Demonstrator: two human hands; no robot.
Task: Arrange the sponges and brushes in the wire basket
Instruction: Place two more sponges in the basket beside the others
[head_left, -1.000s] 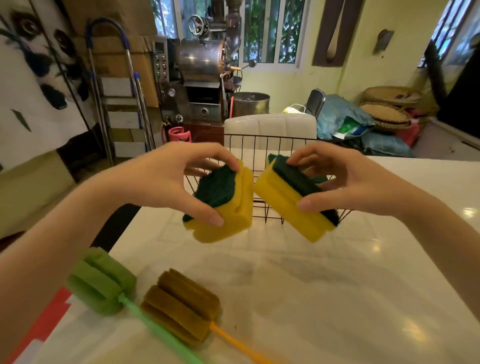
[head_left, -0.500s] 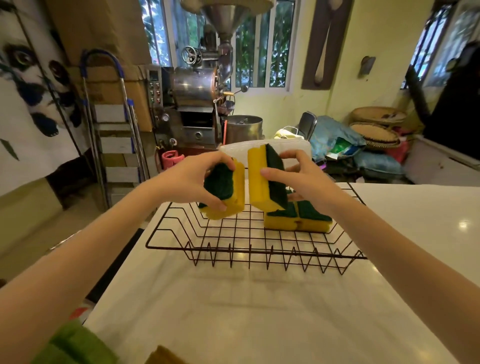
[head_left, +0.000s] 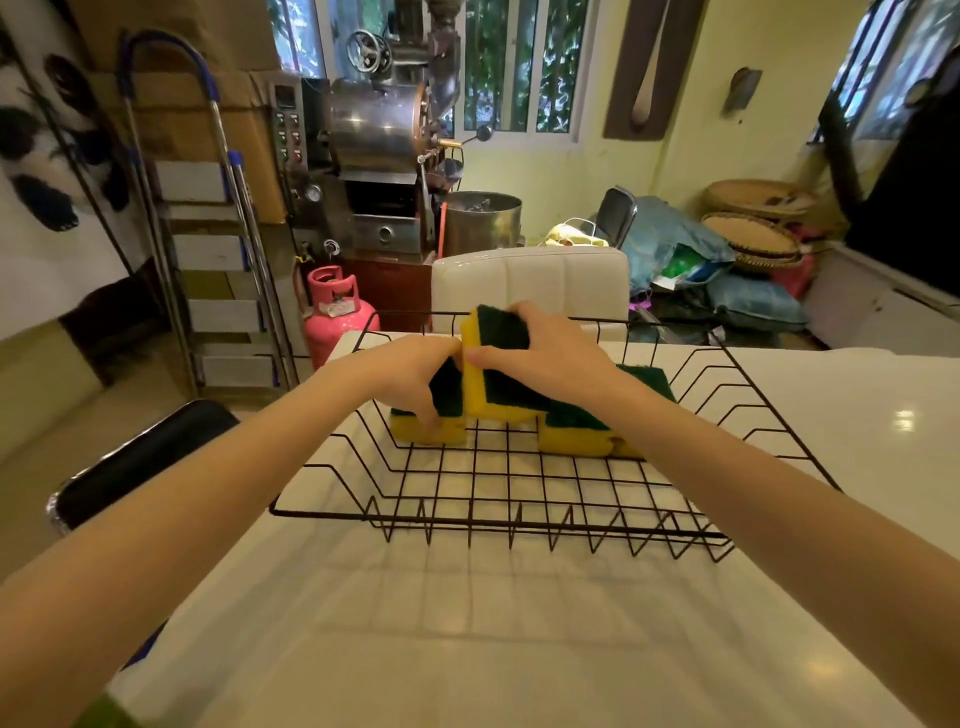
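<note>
A black wire basket (head_left: 498, 522) stands on the white table. My left hand (head_left: 415, 374) presses a yellow sponge with a dark green pad (head_left: 434, 428) down on the basket floor at its far left. Beside it my right hand (head_left: 550, 353) holds a second yellow and green sponge (head_left: 493, 374) upright on its edge, touching the first. Two more yellow and green sponges (head_left: 576, 434) lie flat in the basket to the right, partly under my right forearm. A green brush head (head_left: 106, 714) peeks in at the bottom left corner.
The white table (head_left: 467, 623) stretches toward me in front of the basket. A white chair back (head_left: 530, 283) stands behind the basket's far rim. A black chair seat (head_left: 140, 457) is at the table's left edge, with a pink gas cylinder (head_left: 335, 312) beyond it.
Both hands have carried their sponges forward and down into the basket. The left sponge now rests on the basket floor, and the right one stands on edge beside it.
</note>
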